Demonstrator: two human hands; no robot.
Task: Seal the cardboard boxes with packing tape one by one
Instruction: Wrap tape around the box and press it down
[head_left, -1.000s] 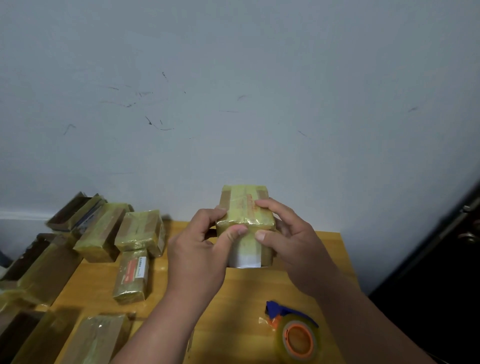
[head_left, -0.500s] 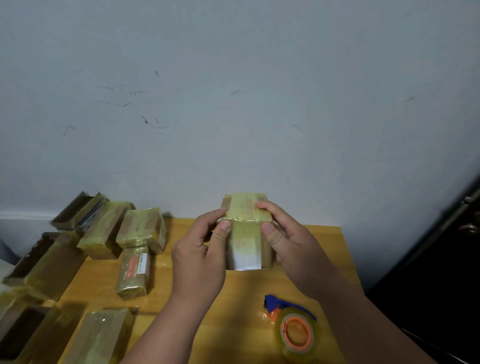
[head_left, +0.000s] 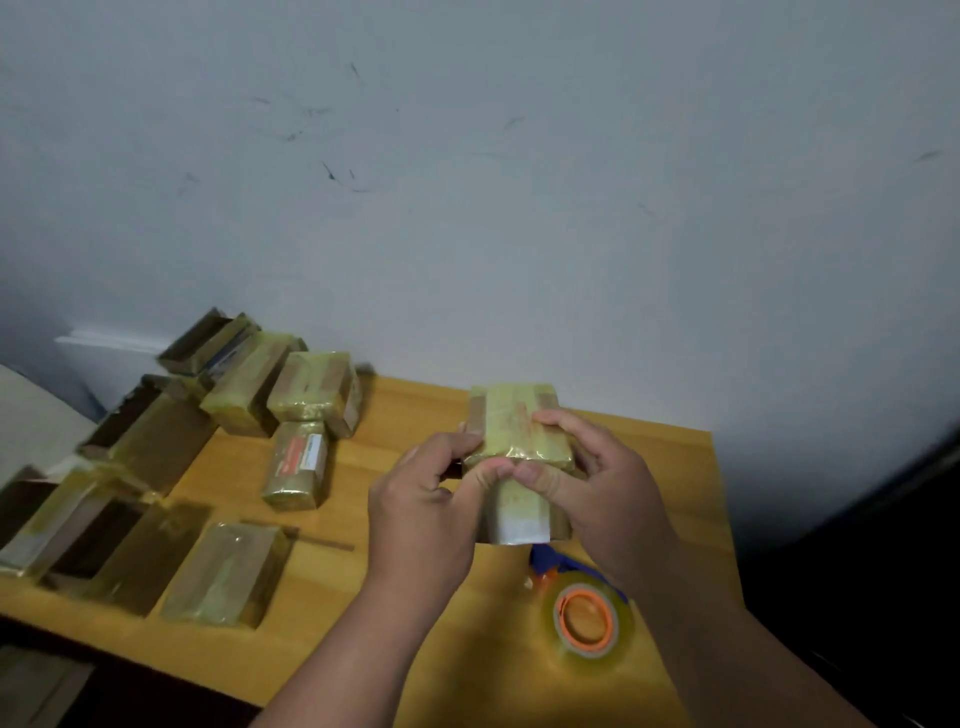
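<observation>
1. A person's two hands hold a small cardboard box (head_left: 514, 431), wrapped in yellowish packing tape, just right of the frame's centre, above a wooden table (head_left: 405, 415).
2. The left hand (head_left: 426, 514) grips the box from its left side, fingers curled, the thumb pressed on the near top edge.
3. The right hand (head_left: 597, 478) clasps the box from the right, fingers curled over the top face and the thumb meeting the left thumb at the near edge.
4. The near face of the box carries a pale, shiny band of tape (head_left: 519, 522) running down to its lower edge, between the two hands.
5. A tape roll (head_left: 587, 621) with an orange core lies flat on the table at lower centre-right, just below the right wrist; a blue part of its dispenser (head_left: 550, 561) shows beside it, under the held box.
6. A cluster of taped boxes fills the left half of the frame. One with a red and white label (head_left: 298, 462) lies near the table's middle, left of the hands.
7. Behind it, a second taped box (head_left: 317, 392) sits close to the wall, with a long box (head_left: 249, 384) touching its left side.
8. Another wrapped box (head_left: 228, 571) lies at the table's near edge, lower left, with darker boxes (head_left: 93, 525) ranged beside it towards the frame's left border.
9. A pale grey wall (head_left: 519, 182), scuffed with dark marks, takes up the upper half of the frame.
10. The picture is slightly blurred, so print on the boxes cannot be read.
</observation>
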